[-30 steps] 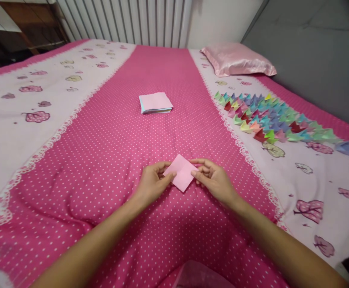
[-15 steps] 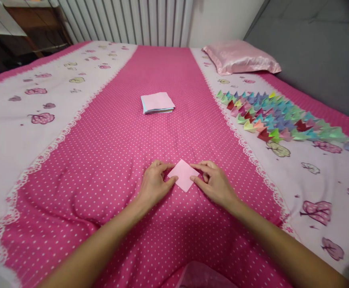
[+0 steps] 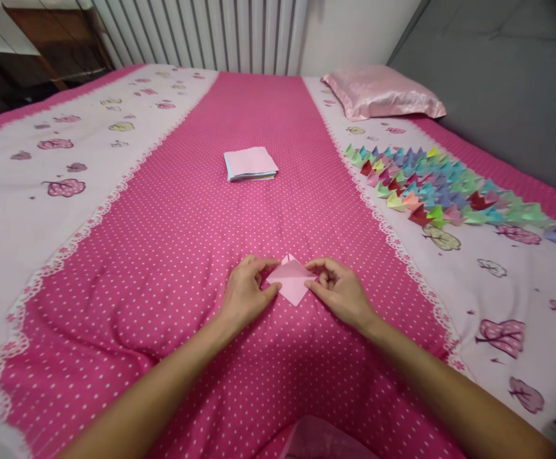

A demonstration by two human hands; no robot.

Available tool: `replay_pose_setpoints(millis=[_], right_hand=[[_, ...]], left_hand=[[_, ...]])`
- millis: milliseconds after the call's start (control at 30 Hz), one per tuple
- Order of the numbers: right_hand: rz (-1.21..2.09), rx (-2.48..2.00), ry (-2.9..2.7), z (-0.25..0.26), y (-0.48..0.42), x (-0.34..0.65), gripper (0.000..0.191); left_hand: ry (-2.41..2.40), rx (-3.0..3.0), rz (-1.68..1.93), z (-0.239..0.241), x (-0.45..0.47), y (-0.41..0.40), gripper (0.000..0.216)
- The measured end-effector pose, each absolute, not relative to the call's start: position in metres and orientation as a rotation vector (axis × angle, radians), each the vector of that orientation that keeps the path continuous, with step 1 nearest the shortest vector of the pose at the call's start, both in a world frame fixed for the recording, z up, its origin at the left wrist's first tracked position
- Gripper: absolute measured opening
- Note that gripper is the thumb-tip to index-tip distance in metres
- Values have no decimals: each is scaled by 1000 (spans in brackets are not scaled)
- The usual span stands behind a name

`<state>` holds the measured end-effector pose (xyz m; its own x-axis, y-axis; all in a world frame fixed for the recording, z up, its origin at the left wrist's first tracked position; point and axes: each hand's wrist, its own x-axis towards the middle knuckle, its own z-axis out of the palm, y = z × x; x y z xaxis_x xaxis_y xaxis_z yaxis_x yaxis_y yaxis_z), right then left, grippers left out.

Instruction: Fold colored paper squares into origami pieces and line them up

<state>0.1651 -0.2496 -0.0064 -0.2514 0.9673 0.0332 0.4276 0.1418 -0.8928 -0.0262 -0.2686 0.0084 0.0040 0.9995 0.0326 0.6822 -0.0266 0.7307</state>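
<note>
A small pink folded paper [image 3: 293,287] lies diamond-wise on the dotted pink bedspread, low in the middle of the head view. Across its middle runs a crease, and a narrow slit shows at its far corner. My left hand [image 3: 250,285] pinches the left corner between thumb and forefinger. At the right corner, my right hand [image 3: 340,290] grips the paper the same way, its other fingers curled. The underside of the paper is hidden.
A stack of square paper [image 3: 252,162], pink on top, rests farther up the bed. Rows of colourful folded paper pieces [image 3: 443,185] spread over the right side. Behind them lies a pink satin pillow [image 3: 383,92]. A radiator [image 3: 206,35] stands at the far end.
The flat pink diamond now shows a crosswise crease and an opening at its far corner. Both hands keep nearly the same place, the right fingers shifting slightly.
</note>
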Motion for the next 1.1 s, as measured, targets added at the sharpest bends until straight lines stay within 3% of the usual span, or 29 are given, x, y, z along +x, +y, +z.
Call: replay_pose_setpoints(millis=[200,500,633,833,1100], right_hand=[[933,-1246,-1920,-7,-251,166,21],[760,-1090,-2134,-4,-256,170,33],[701,-1077,-2157,-6,-256,169,20],[443,-1044,-2360,-12,-258,167,28],[122,-1092,-2591,-5,-260,168,31]], left_hand=[[1685,1748,787,11,-26,-270,19],[1618,2030,767,7,-27,-277,20],[1644,2050,747,7,-25,-278,15],[1625,2126,721,-3,-27,-279,20],[1773,2152,420,6,-24,-281,29]])
